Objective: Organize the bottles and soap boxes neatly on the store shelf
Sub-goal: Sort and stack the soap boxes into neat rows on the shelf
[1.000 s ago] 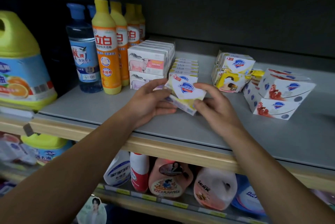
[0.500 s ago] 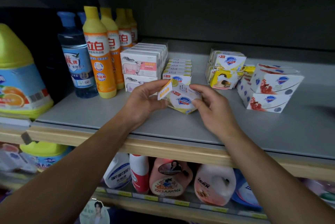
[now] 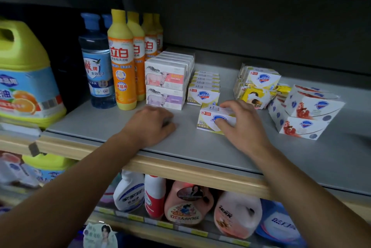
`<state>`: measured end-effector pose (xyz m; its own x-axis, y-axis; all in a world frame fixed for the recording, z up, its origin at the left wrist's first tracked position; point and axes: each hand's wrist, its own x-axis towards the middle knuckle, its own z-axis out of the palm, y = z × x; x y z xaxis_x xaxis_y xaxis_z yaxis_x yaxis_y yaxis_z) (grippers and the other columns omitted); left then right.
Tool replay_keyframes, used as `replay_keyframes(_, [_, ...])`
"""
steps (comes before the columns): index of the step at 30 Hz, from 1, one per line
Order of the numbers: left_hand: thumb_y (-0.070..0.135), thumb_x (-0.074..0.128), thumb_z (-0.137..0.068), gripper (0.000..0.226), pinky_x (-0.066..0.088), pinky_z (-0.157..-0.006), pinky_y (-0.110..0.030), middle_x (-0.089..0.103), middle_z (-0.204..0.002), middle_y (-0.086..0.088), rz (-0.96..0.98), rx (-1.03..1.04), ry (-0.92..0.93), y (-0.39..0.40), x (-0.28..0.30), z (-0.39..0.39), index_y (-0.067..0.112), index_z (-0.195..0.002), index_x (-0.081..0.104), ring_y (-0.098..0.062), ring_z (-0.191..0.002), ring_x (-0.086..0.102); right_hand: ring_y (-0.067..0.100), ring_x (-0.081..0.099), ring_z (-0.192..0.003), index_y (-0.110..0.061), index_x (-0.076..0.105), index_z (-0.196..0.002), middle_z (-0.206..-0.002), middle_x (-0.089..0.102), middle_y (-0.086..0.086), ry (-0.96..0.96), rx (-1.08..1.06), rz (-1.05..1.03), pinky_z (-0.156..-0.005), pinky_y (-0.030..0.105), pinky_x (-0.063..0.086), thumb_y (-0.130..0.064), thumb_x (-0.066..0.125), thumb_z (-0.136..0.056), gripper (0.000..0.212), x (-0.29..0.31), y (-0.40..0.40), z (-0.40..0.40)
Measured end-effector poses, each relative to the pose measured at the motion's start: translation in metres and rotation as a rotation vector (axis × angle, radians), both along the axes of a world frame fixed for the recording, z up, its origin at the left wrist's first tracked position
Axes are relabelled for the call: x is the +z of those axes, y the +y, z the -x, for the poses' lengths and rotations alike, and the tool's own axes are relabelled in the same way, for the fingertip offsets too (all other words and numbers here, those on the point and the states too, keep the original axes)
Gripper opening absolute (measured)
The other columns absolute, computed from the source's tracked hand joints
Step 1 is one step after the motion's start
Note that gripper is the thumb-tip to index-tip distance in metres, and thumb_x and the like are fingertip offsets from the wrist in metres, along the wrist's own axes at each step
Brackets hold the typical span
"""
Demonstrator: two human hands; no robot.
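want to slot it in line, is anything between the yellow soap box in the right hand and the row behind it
Nothing visible: the right hand holds the soap box just before the yellow row, with only bare shelf between.

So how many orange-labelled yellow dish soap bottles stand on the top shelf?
4, in one front-to-back row beside the blue bottles: front, second, third, rearmost. More may be hidden behind.

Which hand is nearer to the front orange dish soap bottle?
Left. The left hand rests on the shelf just right of the orange bottle; the right hand grips a soap box farther right.
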<state>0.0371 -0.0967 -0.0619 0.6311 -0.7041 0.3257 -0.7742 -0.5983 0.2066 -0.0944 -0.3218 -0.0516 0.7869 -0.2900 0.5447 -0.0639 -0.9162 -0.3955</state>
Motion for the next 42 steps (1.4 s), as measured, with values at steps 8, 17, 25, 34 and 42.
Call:
replay_keyframes(8, [0.058,0.028,-0.080,0.064,0.046,-0.095,-0.035,0.066,-0.122,0.000,-0.069,0.050,-0.033,-0.002,-0.004,-0.006,0.021,-0.115,0.066,-0.025,-0.115,0.057,0.023,0.048,-0.120,-0.023,0.059,-0.129,-0.129,0.060,0.000,0.017,0.017,0.095,-0.094,0.021,0.029,-0.024,0.071,-0.084,0.047,0.017,0.002,-0.049])
replay_keyframes(17, [0.061,0.029,-0.076,0.066,0.044,-0.099,-0.038,0.063,-0.126,0.002,-0.058,0.064,0.027,-0.003,-0.004,-0.008,0.027,-0.120,0.063,-0.024,-0.118,0.054,0.033,0.046,-0.116,-0.015,0.063,-0.126,-0.124,0.059,0.007,0.052,-0.088,0.354,-0.100,0.041,0.038,-0.023,0.067,-0.087,0.040,0.004,0.002,-0.087])
replay_keyframes(25, [0.056,0.045,-0.087,0.050,0.045,-0.099,-0.041,0.063,-0.126,0.001,-0.032,0.052,0.034,-0.003,-0.007,-0.011,0.028,-0.125,0.061,-0.025,-0.118,0.053,0.033,0.047,-0.112,-0.016,0.062,-0.130,-0.121,0.058,0.008,0.049,-0.055,0.326,-0.098,0.045,0.041,-0.026,0.068,-0.088,0.044,0.003,0.001,-0.089])
replay_keyframes(34, [0.059,0.034,-0.077,0.062,0.046,-0.097,-0.039,0.066,-0.122,0.001,-0.034,0.072,0.052,-0.001,-0.001,-0.005,0.026,-0.118,0.066,-0.025,-0.115,0.056,0.030,0.044,-0.121,-0.020,0.052,-0.139,-0.131,0.053,0.006,0.122,-0.053,0.295,-0.105,0.039,0.036,-0.036,0.063,-0.089,0.054,0.009,0.004,-0.080])
replay_keyframes(42, [0.035,0.063,-0.087,0.043,0.050,-0.093,-0.037,0.065,-0.127,-0.005,0.102,0.015,0.053,0.000,0.010,0.011,0.019,-0.127,0.062,-0.026,-0.113,0.060,0.029,0.043,-0.130,-0.016,0.050,-0.138,-0.140,0.047,0.007,0.232,-0.146,0.081,-0.107,0.038,0.036,-0.044,0.056,-0.091,0.054,0.011,-0.038,0.005])
